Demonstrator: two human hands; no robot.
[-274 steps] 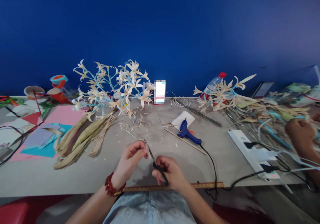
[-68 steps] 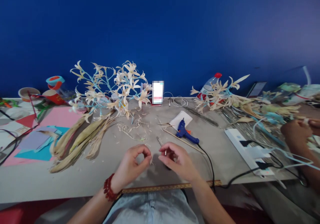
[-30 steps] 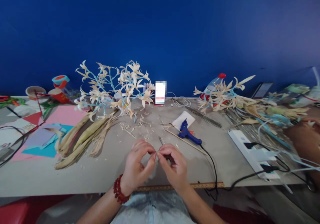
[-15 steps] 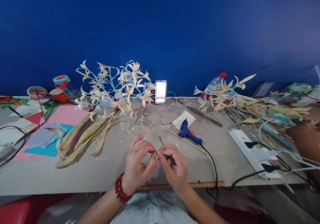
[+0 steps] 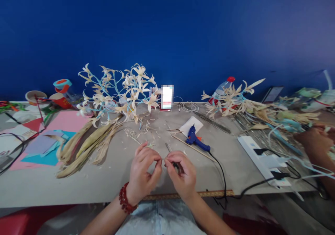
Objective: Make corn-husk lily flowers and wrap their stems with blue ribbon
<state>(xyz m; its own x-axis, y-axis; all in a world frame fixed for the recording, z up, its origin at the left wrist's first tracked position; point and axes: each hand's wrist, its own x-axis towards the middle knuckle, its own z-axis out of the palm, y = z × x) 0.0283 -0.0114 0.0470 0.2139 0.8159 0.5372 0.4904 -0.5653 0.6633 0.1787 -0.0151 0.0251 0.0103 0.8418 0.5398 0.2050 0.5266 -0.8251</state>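
My left hand (image 5: 145, 168), with a red bead bracelet (image 5: 126, 197) at its wrist, pinches thumb to forefinger. My right hand (image 5: 181, 172) pinches the same way, its fingertips almost meeting the left ones. Between them is something tiny and pale that I cannot make out. A dark rounded shape shows in my right palm, with a thin grey tip (image 5: 168, 147) sticking out beyond the fingers; its kind is unclear. Just past the hands, pale husk scraps (image 5: 146, 128) lie on the table. To the right rests a blue glue gun (image 5: 197, 139) by a white paper piece (image 5: 198, 122).
Handmade pale flowers on blue stems (image 5: 120, 88) stand back left, with dried husks (image 5: 89, 151) before them. Coloured paper (image 5: 43, 160) lies left. A phone (image 5: 166, 97) leans at the wall. Right are a power strip (image 5: 258, 161), cords, more flowers (image 5: 230, 100) and another person's hand (image 5: 315, 140).
My fingertips have drawn slightly apart, both hands still pinching. The other person's hand at the right edge has come further into view. The whole view has shifted a little.
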